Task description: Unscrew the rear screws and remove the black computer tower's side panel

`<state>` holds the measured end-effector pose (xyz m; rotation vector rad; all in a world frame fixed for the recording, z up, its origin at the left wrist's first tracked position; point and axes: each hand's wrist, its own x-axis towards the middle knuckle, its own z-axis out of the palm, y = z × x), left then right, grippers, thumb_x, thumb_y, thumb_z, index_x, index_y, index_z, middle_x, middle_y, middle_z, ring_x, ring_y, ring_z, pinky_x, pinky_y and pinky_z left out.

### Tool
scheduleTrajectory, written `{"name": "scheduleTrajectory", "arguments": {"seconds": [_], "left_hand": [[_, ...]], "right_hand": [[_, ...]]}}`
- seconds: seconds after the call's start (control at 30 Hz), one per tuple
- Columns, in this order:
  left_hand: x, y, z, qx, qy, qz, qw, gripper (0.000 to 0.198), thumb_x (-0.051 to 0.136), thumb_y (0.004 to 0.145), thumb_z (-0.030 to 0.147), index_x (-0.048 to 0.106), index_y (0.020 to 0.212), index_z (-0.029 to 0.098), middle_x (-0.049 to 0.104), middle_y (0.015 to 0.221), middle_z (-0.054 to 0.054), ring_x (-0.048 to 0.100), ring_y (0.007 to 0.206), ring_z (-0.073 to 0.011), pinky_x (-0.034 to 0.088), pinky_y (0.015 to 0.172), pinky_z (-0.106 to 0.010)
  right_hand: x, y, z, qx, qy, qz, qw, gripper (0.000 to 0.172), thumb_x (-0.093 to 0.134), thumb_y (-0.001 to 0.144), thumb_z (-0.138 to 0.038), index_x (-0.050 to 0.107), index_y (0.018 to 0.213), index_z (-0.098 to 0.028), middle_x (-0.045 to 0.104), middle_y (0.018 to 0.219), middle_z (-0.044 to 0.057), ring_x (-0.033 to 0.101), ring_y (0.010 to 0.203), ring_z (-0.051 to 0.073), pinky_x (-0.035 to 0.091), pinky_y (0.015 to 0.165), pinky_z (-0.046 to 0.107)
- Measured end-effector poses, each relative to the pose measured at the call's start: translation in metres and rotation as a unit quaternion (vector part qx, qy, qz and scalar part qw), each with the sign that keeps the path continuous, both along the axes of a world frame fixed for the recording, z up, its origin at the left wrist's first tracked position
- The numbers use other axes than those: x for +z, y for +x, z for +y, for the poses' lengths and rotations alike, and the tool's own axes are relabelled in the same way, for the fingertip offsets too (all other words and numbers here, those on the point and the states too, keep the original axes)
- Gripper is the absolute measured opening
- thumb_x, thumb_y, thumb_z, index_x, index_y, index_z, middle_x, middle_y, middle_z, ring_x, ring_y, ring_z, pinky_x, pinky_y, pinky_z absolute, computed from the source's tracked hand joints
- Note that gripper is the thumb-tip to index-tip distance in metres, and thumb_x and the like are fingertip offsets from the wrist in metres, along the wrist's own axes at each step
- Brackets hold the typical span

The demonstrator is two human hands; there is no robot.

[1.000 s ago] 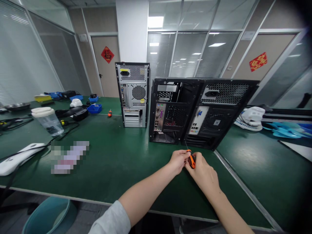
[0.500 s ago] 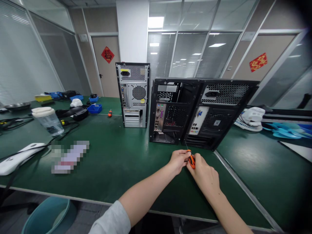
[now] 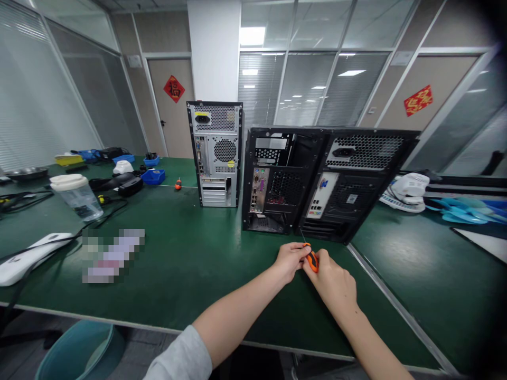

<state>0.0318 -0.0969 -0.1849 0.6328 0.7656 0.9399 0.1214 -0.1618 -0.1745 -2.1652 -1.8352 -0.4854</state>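
Note:
An orange and black screwdriver [image 3: 312,261] is held by both hands near the table's front. My left hand [image 3: 291,259] pinches it near the front of its handle, while my right hand [image 3: 335,279] is closed round the rear of the handle. Its thin shaft points up at the lower edge of the right black computer case [image 3: 350,198]; whether the tip touches is too small to tell. Against that case stands another black case [image 3: 283,184], with its back panel facing me. Farther left, a silver-backed computer case [image 3: 217,158] stands upright.
On the green table [image 3: 190,258] at left are a lidded cup [image 3: 77,195], a white device [image 3: 31,256], cables, blue trays [image 3: 153,176] and another screwdriver [image 3: 178,184]. White and blue items lie at right. A teal bin [image 3: 81,351] stands below.

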Motion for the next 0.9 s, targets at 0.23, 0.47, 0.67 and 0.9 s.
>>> {"name": "scheduleTrajectory", "arguments": {"seconds": [0.23, 0.47, 0.67, 0.9], "left_hand": [[-0.001, -0.001, 0.0, -0.007, 0.008, -0.004, 1.0, 0.012, 0.074, 0.075, 0.011, 0.067, 0.085, 0.01, 0.067, 0.075, -0.004, 0.062, 0.065, -0.0097, 0.051, 0.07, -0.025], [-0.004, 0.001, 0.002, -0.01, 0.007, 0.0, 1.0, 0.009, 0.074, 0.075, 0.011, 0.068, 0.081, 0.011, 0.065, 0.074, -0.003, 0.06, 0.064, -0.0083, 0.05, 0.074, -0.027], [-0.004, 0.001, 0.002, -0.015, 0.0, 0.002, 1.0, 0.003, 0.067, 0.079, 0.009, 0.067, 0.08, 0.011, 0.062, 0.068, -0.001, 0.058, 0.063, -0.0076, 0.051, 0.074, -0.026], [-0.005, 0.001, 0.002, -0.029, -0.002, -0.008, 1.0, 0.005, 0.071, 0.078, 0.013, 0.066, 0.078, 0.011, 0.063, 0.07, -0.002, 0.059, 0.066, -0.0084, 0.051, 0.077, -0.028]], "right_hand": [[0.003, -0.001, -0.001, -0.015, 0.01, -0.002, 1.0, 0.024, 0.051, 0.089, -0.04, 0.055, 0.084, -0.017, 0.067, 0.071, 0.005, 0.058, 0.048, 0.015, 0.02, 0.046, 0.026], [0.009, -0.003, -0.002, -0.034, -0.024, 0.014, 0.999, 0.028, 0.048, 0.091, -0.04, 0.061, 0.088, -0.016, 0.069, 0.07, 0.009, 0.064, 0.055, 0.02, 0.03, 0.048, 0.027], [0.011, -0.003, -0.002, -0.037, -0.043, 0.031, 0.998, 0.029, 0.045, 0.093, -0.038, 0.062, 0.09, -0.015, 0.069, 0.07, 0.011, 0.066, 0.059, 0.022, 0.034, 0.05, 0.027], [-0.001, 0.005, 0.002, 0.019, -0.023, 0.099, 0.995, 0.024, 0.042, 0.094, -0.034, 0.056, 0.093, -0.015, 0.069, 0.071, 0.011, 0.066, 0.061, 0.023, 0.036, 0.053, 0.028]]}}
